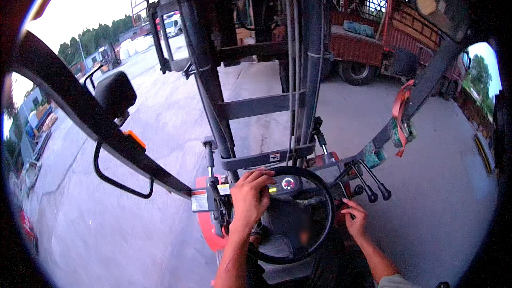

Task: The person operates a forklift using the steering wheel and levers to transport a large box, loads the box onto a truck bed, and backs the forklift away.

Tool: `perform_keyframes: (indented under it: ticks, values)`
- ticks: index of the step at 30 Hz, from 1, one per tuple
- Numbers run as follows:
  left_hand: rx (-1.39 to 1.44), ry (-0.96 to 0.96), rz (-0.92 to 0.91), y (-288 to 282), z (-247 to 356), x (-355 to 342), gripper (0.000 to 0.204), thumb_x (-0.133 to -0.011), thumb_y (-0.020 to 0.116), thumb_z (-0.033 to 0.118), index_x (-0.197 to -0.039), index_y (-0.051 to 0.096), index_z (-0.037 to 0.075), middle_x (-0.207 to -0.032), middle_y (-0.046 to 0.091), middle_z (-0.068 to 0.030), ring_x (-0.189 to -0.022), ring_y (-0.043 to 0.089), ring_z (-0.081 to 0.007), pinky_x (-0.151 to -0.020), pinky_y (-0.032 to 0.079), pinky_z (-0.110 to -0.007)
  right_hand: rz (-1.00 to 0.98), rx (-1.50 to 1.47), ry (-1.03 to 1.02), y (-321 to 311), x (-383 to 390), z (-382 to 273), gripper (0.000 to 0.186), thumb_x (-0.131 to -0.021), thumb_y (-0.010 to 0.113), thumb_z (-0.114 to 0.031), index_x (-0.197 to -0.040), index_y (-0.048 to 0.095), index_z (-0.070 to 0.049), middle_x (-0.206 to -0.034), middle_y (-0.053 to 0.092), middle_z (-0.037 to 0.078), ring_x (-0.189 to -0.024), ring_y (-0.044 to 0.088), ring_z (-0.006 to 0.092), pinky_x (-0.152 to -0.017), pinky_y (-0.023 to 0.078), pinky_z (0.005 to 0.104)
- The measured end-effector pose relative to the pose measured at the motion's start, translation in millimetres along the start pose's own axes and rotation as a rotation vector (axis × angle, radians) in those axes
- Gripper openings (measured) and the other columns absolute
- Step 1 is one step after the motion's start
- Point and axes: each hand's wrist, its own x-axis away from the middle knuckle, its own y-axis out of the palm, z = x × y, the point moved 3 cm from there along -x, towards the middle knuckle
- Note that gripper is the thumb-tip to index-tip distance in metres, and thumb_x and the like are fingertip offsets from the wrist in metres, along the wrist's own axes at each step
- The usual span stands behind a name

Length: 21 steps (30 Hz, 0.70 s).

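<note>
I sit at the controls of a forklift. My left hand (249,197) is closed over the upper left of the black steering wheel (329,213). Right of the wheel my right hand (354,214) has its fingers curled by a thin rod; what they grip is too small to make out. Black-knobbed levers (373,181) stand just above that hand. A lit gauge panel (282,184) shows inside the wheel's rim. The dark mast (258,104) rises straight ahead, with its carriage raised high.
A red truck (357,48) with a blue bundle stands ahead right on concrete ground (106,218). A mirror (114,96) is on the left post, red and green straps (402,117) on the right one. A white van (172,25), another forklift (109,56) and stacked materials appear far left.
</note>
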Motion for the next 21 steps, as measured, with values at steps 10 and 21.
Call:
perform_keyframes:
  ticks: [10,21]
  values:
    - [-0.042,0.030,-0.053,31,12,-8,0.029,-0.079,0.070,0.005,-0.106,0.078,0.011,-0.116,0.077,-0.0069,-0.114,0.072,-0.0328,-0.094,0.060,-0.046,-0.011,0.052,0.055,-15,-10,30,0.016,-0.098,0.071,0.002,-0.110,0.082,0.004,-0.141,0.072,0.023,-0.133,0.069,0.0390,-0.114,0.053,0.0502]
    - [0.067,0.059,0.113,27,14,17,0.025,-0.081,0.072,0.008,-0.105,0.075,0.007,-0.113,0.075,-0.0103,-0.112,0.071,-0.0350,-0.093,0.059,-0.049,0.005,0.081,-0.003,-24,-21,44,0.018,-0.087,0.075,0.002,-0.102,0.078,0.010,-0.138,0.073,0.026,-0.133,0.068,0.0397,-0.115,0.053,0.0499]
